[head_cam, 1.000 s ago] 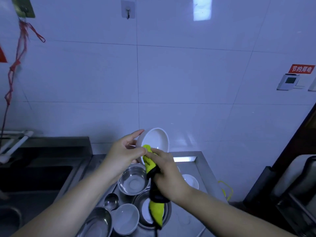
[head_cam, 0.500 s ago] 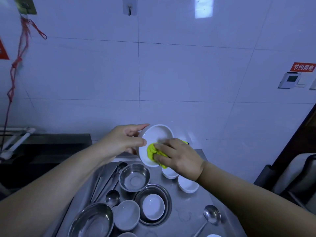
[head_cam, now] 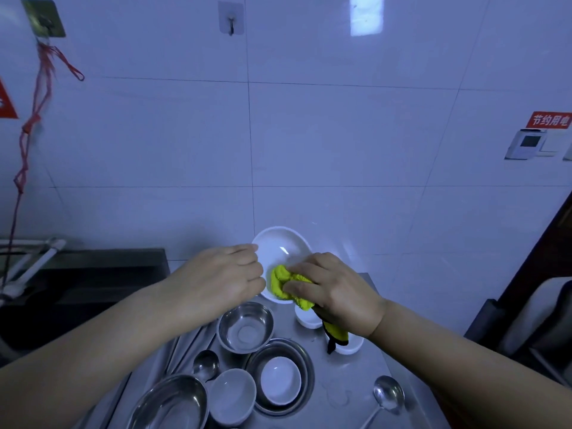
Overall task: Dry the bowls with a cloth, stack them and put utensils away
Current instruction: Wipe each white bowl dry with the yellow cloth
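Note:
My left hand (head_cam: 224,278) grips the left rim of a white bowl (head_cam: 280,247), held tilted above the steel counter (head_cam: 349,394). My right hand (head_cam: 332,289) holds a yellow cloth (head_cam: 284,284) bunched against the inside of that bowl; the cloth's dark-edged tail hangs below the hand. On the counter below stand a steel bowl (head_cam: 245,326), a white bowl inside a wider steel bowl (head_cam: 280,380), another white bowl (head_cam: 232,396) and a large steel bowl (head_cam: 170,404). A ladle (head_cam: 387,396) lies at the right, a spoon (head_cam: 205,363) and long utensils at the left.
Two small white bowls (head_cam: 306,318) sit behind the hanging cloth. A dark sink (head_cam: 77,283) lies to the left of the counter. The tiled wall is close behind, and a dark chair stands at the right.
The bowl has tipped so its inside faces me more. My right hand has moved the bunched cloth across the inside of the bowl, and the cloth's tail now hangs below it.

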Demonstrator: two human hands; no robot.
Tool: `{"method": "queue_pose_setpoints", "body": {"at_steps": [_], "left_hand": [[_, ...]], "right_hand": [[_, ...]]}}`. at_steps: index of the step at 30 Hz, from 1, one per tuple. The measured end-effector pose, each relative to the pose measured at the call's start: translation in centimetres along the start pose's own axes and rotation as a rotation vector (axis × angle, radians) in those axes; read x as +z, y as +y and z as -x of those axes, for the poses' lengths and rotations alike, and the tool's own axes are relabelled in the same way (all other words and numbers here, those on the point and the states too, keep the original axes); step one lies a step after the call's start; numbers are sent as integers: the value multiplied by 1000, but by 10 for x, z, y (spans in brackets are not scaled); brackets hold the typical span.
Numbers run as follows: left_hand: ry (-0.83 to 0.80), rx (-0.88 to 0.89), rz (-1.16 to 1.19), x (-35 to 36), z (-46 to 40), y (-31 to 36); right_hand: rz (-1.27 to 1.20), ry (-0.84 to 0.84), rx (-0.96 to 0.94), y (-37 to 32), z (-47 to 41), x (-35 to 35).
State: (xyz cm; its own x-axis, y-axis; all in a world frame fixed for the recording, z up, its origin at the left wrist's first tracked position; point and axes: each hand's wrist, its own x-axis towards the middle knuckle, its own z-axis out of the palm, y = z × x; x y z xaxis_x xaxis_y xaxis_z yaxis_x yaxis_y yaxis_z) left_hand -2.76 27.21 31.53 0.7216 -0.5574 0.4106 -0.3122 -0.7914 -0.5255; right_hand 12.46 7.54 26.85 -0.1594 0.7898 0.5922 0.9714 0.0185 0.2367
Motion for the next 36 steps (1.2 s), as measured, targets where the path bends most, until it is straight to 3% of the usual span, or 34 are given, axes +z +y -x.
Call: {"method": "queue_pose_setpoints", "body": {"at_steps": [3,6,8,12,17,22,25,28,31,36], "left_hand": [[-115,-379,286,8,9,9],[-22,-1001,957,14,2,25],[110,-1174,1346,17,-8,35],[225,-1200,1654,14,-23,48],[233,-1159,1676,10,-30,55],[296,-1125,1708,2,-33,55],[393,-1190,1790,2,-31,50],[520,-1247,1823,3,-28,41],[534,-1279,1799,4,-30,41],[556,-1325,1814,10,-30,42]], "right_hand": [[-80,142,182,5,2,-6],[-189,279,403,2,-1,-2],[-268,260,468,-12,-6,5],[-435,212,509,-51,-11,12],[-533,334,620,-51,-14,10],[-1061,432,916,-23,-20,2],[-1165,354,1024,-19,-11,9],[-1127,385,1132,-22,-8,13],[-1021,637,1167,-30,-17,6],[-611,598,820,-51,-21,9]]}}
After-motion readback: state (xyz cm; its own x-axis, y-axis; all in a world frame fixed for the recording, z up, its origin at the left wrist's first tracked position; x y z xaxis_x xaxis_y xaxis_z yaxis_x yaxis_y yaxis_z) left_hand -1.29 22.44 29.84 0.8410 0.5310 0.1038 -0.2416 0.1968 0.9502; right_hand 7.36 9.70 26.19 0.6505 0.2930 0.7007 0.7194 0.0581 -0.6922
